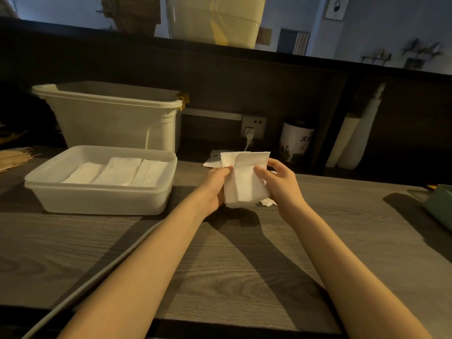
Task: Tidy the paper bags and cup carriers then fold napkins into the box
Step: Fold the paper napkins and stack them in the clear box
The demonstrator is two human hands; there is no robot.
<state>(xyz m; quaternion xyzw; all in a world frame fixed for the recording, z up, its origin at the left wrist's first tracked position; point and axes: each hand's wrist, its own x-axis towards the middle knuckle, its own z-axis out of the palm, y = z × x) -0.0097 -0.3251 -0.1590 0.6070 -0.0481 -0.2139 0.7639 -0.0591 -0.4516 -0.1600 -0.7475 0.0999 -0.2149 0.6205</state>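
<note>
I hold a white napkin [244, 179] upright above the worktop [220, 253], my left hand [215, 187] gripping its left edge and my right hand [278, 182] pinching its right side. To my left, the shallow plastic box [97, 199] holds three folded napkins [117, 171] side by side.

Grey wood-grain worktop [220, 253]. Tall cream plastic bin [117, 118] at back left, against dark back panel. Wall socket [254, 126] on panel right of bin, white plug in it, cord hanging down. White printed canister [294, 143] right of socket. Pale upright rolls [352, 140] in dark niche further right. Grey cable [97, 272] crossing worktop front left. Green object [440, 204] at right edge.
</note>
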